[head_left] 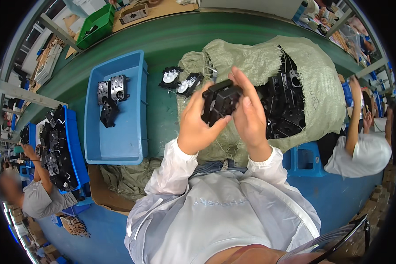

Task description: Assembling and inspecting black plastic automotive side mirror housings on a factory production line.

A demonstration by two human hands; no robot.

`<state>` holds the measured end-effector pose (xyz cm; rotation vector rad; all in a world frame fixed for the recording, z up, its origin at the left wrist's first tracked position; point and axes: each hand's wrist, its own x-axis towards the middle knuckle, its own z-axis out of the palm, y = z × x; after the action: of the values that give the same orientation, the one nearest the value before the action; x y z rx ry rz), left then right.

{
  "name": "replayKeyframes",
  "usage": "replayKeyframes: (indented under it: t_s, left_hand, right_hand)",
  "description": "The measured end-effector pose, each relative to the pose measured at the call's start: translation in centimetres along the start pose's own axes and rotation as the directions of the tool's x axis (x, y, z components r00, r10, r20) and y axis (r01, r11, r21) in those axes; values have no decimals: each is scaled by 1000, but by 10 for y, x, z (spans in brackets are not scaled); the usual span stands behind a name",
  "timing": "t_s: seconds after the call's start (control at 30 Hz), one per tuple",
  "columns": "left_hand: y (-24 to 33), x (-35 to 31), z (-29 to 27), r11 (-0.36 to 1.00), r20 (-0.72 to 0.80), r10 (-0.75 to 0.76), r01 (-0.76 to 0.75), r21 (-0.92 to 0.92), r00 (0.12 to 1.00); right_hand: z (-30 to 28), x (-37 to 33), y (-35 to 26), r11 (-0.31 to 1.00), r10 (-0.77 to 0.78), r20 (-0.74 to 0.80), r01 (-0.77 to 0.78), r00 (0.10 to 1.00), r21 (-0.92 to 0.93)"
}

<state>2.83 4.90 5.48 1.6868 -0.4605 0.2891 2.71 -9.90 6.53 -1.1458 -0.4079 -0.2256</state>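
Above the green table, my left hand (197,128) is closed around a boxy black plastic housing (224,100). Its thumb lies along the lower edge of the part, and the other fingers are partly hidden behind it. My right hand (252,115) is beside the housing's right side with fingers stretched out, seeming to touch it. Behind my left hand, two black assemblies with white round gears (170,76) lie on the table. Right of my hands, a pale green woven sack (323,83) lies torn open, showing several black plastic parts (286,103).
On the left, a light blue tray (121,147) holds several black-and-metal units (118,88). Farther left, a blue crate (77,149) of black parts stands near a person in grey. A cardboard box (103,189) sits below the table edge. Another person (361,152) works at right, near a blue stool (307,158).
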Motion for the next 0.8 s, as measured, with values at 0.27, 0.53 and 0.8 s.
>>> replayKeyframes:
  t_s: [0.27,0.53,0.8]
  left_hand:
    - [-6,-33,-17,951,18,-107,108,-289,994]
    - [0,-47,-46,973,-26,-174,168,-157,984]
    - [-19,-1,-191,811,-303,-283,395,432,910]
  right_hand:
    - [-28,-4,0,950,274,209,-299,939,96]
    - [-9,-10,25,871,394,183,-430,901,238]
    - [-24,-18,6,862,504,222,-468,835,-197]
